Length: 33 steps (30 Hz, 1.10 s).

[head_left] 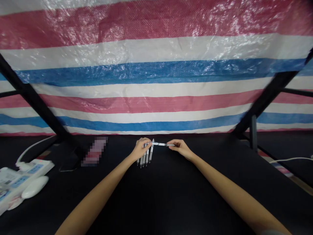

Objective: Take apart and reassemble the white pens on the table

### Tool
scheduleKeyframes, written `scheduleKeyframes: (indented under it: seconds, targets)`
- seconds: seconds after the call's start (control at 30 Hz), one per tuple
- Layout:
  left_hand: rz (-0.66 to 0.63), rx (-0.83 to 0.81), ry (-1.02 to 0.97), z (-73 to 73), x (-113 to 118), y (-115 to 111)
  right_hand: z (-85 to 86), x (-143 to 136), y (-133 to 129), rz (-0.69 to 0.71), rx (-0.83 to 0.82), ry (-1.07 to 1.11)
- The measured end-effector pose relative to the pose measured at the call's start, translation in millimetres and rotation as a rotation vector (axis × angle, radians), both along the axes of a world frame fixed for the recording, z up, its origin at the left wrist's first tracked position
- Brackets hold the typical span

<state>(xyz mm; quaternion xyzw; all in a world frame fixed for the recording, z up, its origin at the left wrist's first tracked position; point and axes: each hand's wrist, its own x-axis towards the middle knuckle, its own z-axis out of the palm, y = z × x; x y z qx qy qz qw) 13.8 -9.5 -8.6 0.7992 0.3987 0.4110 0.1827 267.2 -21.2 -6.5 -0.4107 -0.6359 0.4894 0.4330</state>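
Observation:
A white and grey pen (160, 144) lies level between my two hands, above the black tabletop (151, 202). My left hand (142, 147) pinches its left end. The fingers of my right hand (179, 147) close on its grey right end. Several similar pens (144, 158) lie side by side under and beside my left hand, grey ends pointing toward me; their upper parts are partly hidden by that hand.
A white power strip (24, 178) with plugs and a cable lies at the left. Near it is a blurred pink item (96, 151). Black frame bars (266, 94) rise at both sides before a striped plastic sheet (156, 73).

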Motion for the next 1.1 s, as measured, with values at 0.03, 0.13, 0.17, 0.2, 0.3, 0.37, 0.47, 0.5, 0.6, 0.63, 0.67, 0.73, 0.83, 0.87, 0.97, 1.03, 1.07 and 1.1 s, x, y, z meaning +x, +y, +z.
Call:
scheduleKeyframes:
  seconds: [0.03, 0.13, 0.17, 0.2, 0.3, 0.37, 0.47, 0.5, 0.6, 0.63, 0.67, 0.73, 0.83, 0.87, 0.97, 1.03, 1.07, 1.1]
  targets:
    - [0.001, -0.001, 0.005, -0.1, -0.1, 0.0, -0.2, 0.2, 0.2, 0.0, -0.002, 0.002]
    - [0.008, -0.002, 0.025, -0.3, -0.4, -0.3, -1.0, 0.7, 0.8, 0.0, -0.007, 0.006]
    - [0.011, -0.003, 0.031, -0.3, -0.4, -0.4, -1.3, 0.8, 1.1, 0.0, -0.007, 0.005]
    - [0.012, -0.006, 0.036, -0.3, -0.5, -0.5, -1.7, 0.8, 1.2, 0.0, -0.007, 0.004]
    - [0.008, -0.006, 0.051, -0.6, -0.4, -0.7, -2.4, 0.6, 1.5, 0.006, -0.003, -0.007]
    - [0.001, 0.002, 0.055, -1.0, -0.1, -0.8, -2.2, 0.4, 1.4, 0.014, 0.003, -0.018]
    - [-0.003, 0.009, 0.06, -1.8, 0.1, -1.2, -0.7, 0.1, 0.6, 0.015, 0.014, -0.027]
    - [-0.002, 0.006, 0.068, -2.0, 0.1, -1.4, 0.1, -0.2, 0.1, 0.015, 0.018, -0.027]
    - [0.002, -0.009, 0.103, -2.0, -0.1, -1.9, 2.7, -1.0, -1.5, 0.02, 0.024, -0.019]
    - [0.003, -0.012, 0.11, -1.8, -0.1, -2.1, 3.3, -1.3, -2.0, 0.022, 0.022, -0.014]
    - [0.004, -0.011, 0.115, -1.5, 0.0, -2.4, 3.7, -1.5, -2.3, 0.025, 0.017, -0.008]
    - [0.004, -0.006, 0.12, -0.6, 0.3, -3.0, 3.5, -1.5, -2.4, 0.033, -0.003, 0.006]
    - [0.009, 0.002, 0.135, 1.2, 1.3, -4.5, 1.8, -0.4, -1.4, 0.055, -0.034, 0.016]
    - [0.009, 0.003, 0.142, 1.8, 1.7, -5.1, 1.2, 0.0, -1.1, 0.065, -0.039, 0.009]
    - [0.012, -0.002, 0.151, 3.0, 2.4, -6.3, 0.9, 0.9, -1.0, 0.082, -0.031, -0.035]
    - [0.013, -0.009, 0.13, 2.8, 2.1, -6.0, 1.8, 0.6, -1.9, 0.079, -0.021, -0.053]
    - [0.01, -0.014, 0.107, 2.5, 1.7, -5.4, 2.3, 0.3, -2.4, 0.074, -0.02, -0.049]
    - [0.005, -0.021, 0.081, 2.0, 1.2, -4.6, 2.8, 0.0, -2.8, 0.068, -0.022, -0.038]
